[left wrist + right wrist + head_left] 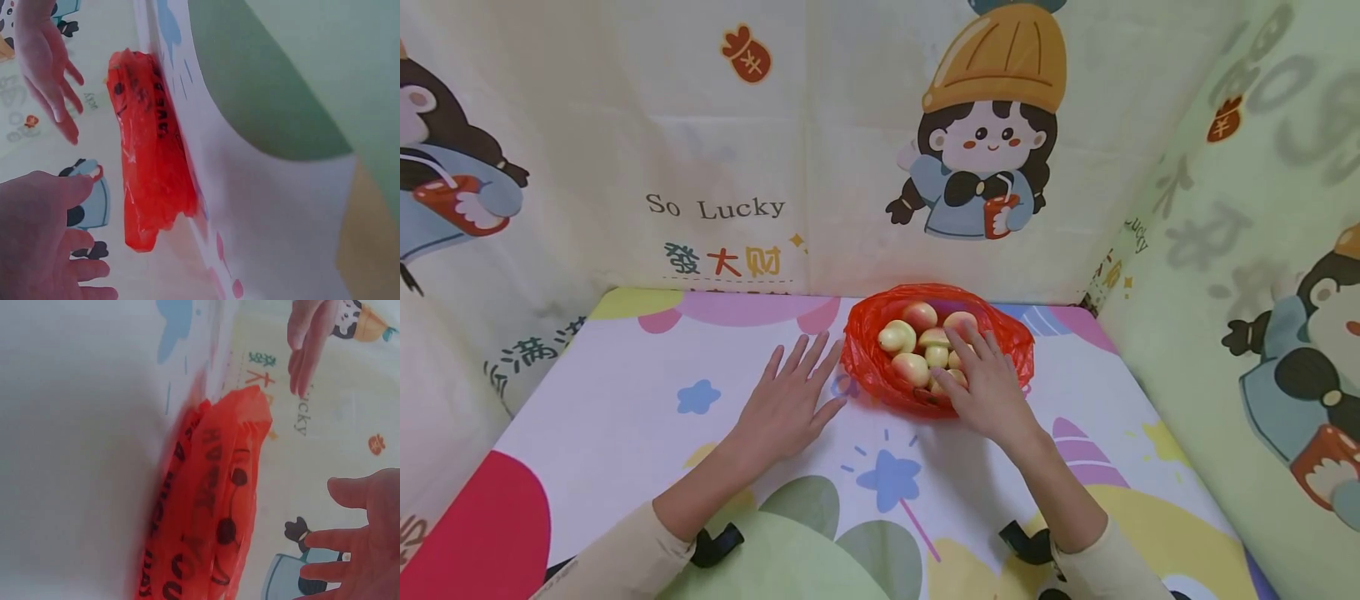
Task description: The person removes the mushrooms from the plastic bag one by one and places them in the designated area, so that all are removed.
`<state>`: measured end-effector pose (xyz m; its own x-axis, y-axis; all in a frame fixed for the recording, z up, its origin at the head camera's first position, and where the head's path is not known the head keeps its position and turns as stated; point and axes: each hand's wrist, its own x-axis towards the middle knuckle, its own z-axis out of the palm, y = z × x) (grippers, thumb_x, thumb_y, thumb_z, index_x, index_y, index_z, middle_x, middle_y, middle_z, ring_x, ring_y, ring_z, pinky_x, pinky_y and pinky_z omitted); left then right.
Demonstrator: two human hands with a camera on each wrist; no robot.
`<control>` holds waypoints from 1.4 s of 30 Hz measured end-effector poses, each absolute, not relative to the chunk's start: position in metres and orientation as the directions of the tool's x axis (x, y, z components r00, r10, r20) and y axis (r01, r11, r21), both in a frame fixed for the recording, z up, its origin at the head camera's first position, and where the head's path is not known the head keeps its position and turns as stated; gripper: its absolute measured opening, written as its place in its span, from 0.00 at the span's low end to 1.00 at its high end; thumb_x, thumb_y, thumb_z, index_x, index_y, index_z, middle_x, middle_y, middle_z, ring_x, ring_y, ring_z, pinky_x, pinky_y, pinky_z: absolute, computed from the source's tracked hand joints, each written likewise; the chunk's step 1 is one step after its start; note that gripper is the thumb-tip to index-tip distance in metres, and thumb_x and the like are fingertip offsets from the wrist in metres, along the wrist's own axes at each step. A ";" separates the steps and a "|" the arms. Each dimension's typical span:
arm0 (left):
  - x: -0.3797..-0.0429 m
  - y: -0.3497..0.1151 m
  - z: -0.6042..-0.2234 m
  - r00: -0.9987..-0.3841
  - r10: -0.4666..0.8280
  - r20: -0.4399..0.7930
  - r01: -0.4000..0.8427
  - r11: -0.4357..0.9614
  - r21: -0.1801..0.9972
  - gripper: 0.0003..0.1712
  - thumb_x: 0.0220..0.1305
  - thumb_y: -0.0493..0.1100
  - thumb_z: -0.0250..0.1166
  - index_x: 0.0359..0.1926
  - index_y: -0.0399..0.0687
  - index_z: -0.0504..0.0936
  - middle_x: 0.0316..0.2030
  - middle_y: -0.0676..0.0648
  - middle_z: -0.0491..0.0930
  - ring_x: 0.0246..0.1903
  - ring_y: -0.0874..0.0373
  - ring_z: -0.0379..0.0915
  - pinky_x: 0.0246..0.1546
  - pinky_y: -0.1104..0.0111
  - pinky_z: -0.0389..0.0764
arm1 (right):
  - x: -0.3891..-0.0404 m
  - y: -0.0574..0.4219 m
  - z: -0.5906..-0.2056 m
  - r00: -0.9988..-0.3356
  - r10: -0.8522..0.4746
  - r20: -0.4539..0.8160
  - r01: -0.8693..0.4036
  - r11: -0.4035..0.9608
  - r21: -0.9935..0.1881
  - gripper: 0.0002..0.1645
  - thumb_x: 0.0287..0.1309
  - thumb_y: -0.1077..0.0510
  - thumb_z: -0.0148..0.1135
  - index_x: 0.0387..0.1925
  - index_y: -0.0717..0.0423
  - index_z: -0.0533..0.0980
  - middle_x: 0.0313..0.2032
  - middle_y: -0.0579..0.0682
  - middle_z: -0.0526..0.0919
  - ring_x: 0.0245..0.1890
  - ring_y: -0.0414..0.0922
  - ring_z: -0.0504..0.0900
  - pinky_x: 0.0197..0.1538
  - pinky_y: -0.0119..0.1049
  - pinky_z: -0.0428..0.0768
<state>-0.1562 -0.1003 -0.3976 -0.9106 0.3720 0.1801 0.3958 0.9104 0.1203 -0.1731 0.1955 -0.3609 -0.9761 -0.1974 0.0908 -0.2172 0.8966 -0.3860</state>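
A red plastic bag [880,387] with its mouth spread wide stands on the table's far half; black print shows on its side in both wrist views. Inside lie several rounded pale-yellow pieces [912,369] with a pink blush, their exact kind unclear; a middle one [936,346] looks mushroom-shaped. My left hand [786,408], fingers straight and spread, hovers left of the bag and holds nothing. Over the bag's front right part is my right hand [992,396], also with extended fingers, hiding some of the pieces. The wrist views show both hands raised apart from the bag [147,150].
A tabletop cover [647,392] with colourful printed shapes lies under everything. Printed cloth [850,167] hangs behind the table and along both sides. Black curved pieces [718,546] stick out by both wrists.
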 end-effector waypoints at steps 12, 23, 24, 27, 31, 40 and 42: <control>-0.171 -0.098 -0.392 -0.908 0.376 0.186 0.401 0.908 0.119 0.47 0.73 0.65 0.57 0.83 0.53 0.52 0.83 0.42 0.49 0.82 0.38 0.43 0.79 0.38 0.49 | -0.193 0.224 -0.348 -0.973 -0.194 0.123 -0.229 0.862 -0.453 0.43 0.71 0.47 0.62 0.81 0.52 0.58 0.81 0.62 0.54 0.79 0.67 0.53 0.66 0.72 0.71; -0.183 -0.095 -0.381 -0.902 0.395 0.174 0.416 0.902 0.111 0.49 0.72 0.64 0.58 0.84 0.53 0.49 0.84 0.43 0.43 0.83 0.40 0.41 0.79 0.38 0.49 | -0.212 0.246 -0.342 -0.982 -0.172 0.072 -0.184 0.838 -0.514 0.39 0.71 0.51 0.64 0.78 0.52 0.64 0.80 0.60 0.58 0.78 0.67 0.58 0.61 0.66 0.79; -0.184 -0.095 -0.381 -0.901 0.396 0.176 0.418 0.902 0.106 0.49 0.72 0.64 0.59 0.84 0.53 0.49 0.84 0.43 0.43 0.83 0.40 0.41 0.79 0.38 0.49 | -0.213 0.248 -0.342 -0.984 -0.164 0.062 -0.172 0.837 -0.520 0.39 0.71 0.51 0.64 0.78 0.52 0.64 0.80 0.59 0.58 0.78 0.67 0.58 0.59 0.66 0.81; -0.187 -0.095 -0.380 -0.898 0.400 0.183 0.421 0.902 0.093 0.49 0.72 0.64 0.59 0.84 0.53 0.49 0.84 0.42 0.44 0.82 0.40 0.43 0.78 0.38 0.51 | -0.216 0.256 -0.339 -0.988 -0.152 0.041 -0.150 0.834 -0.530 0.37 0.71 0.51 0.63 0.77 0.51 0.65 0.80 0.59 0.59 0.78 0.67 0.58 0.56 0.65 0.82; -0.190 -0.093 -0.379 -0.897 0.403 0.183 0.424 0.901 0.096 0.49 0.71 0.63 0.60 0.84 0.53 0.50 0.84 0.43 0.44 0.82 0.40 0.44 0.78 0.38 0.52 | -0.222 0.266 -0.337 -0.989 -0.146 0.034 -0.141 0.825 -0.547 0.35 0.71 0.52 0.63 0.76 0.52 0.67 0.78 0.60 0.62 0.77 0.67 0.59 0.55 0.65 0.83; -0.197 -0.092 -0.378 -0.898 0.403 0.178 0.423 0.902 0.091 0.50 0.70 0.61 0.63 0.83 0.52 0.52 0.84 0.42 0.45 0.82 0.39 0.45 0.77 0.38 0.55 | -0.234 0.286 -0.337 -0.996 -0.087 -0.019 -0.055 0.772 -0.633 0.33 0.70 0.50 0.64 0.74 0.48 0.70 0.76 0.59 0.65 0.76 0.66 0.61 0.56 0.64 0.83; -0.198 -0.092 -0.377 -0.899 0.402 0.173 0.422 0.902 0.096 0.50 0.70 0.61 0.64 0.83 0.53 0.52 0.84 0.42 0.44 0.82 0.39 0.45 0.77 0.38 0.54 | -0.237 0.291 -0.337 -0.996 -0.082 -0.030 -0.044 0.766 -0.641 0.33 0.71 0.50 0.64 0.74 0.48 0.70 0.76 0.60 0.65 0.76 0.67 0.61 0.57 0.64 0.83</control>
